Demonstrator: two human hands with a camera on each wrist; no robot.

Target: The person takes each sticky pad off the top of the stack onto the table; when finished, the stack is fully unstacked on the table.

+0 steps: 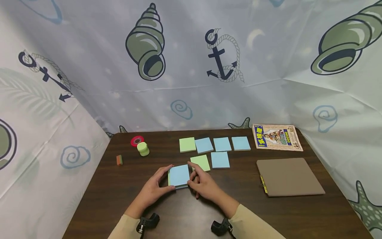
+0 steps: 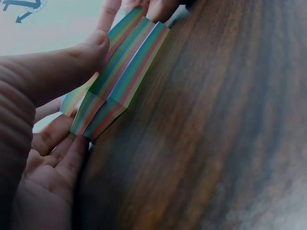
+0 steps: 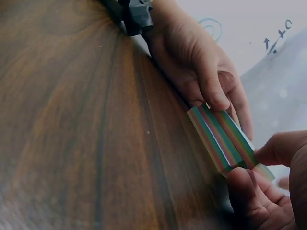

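A stack of square sticky note pads (image 1: 179, 175) with a light blue one on top sits on the table between both hands. My left hand (image 1: 153, 190) grips its left side, thumb at the near corner and fingers toward the far one. On the opposite side my right hand (image 1: 206, 184) holds the edge between thumb and index finger, its other fingers curled beneath. Striped, multicoloured sides of the pads (image 2: 117, 72) show in the left wrist view, slightly offset from each other. Just behind the stack lies a green pad (image 1: 200, 162), partly covered by the right index finger.
More blue pads (image 1: 222, 144) and a green pad (image 1: 187, 144) lie farther back. Left are a red tape roll (image 1: 137, 140), a pale green round container (image 1: 143, 149) and a small striped block (image 1: 119, 160). A booklet (image 1: 277, 137) and brown folder (image 1: 289, 177) lie right.
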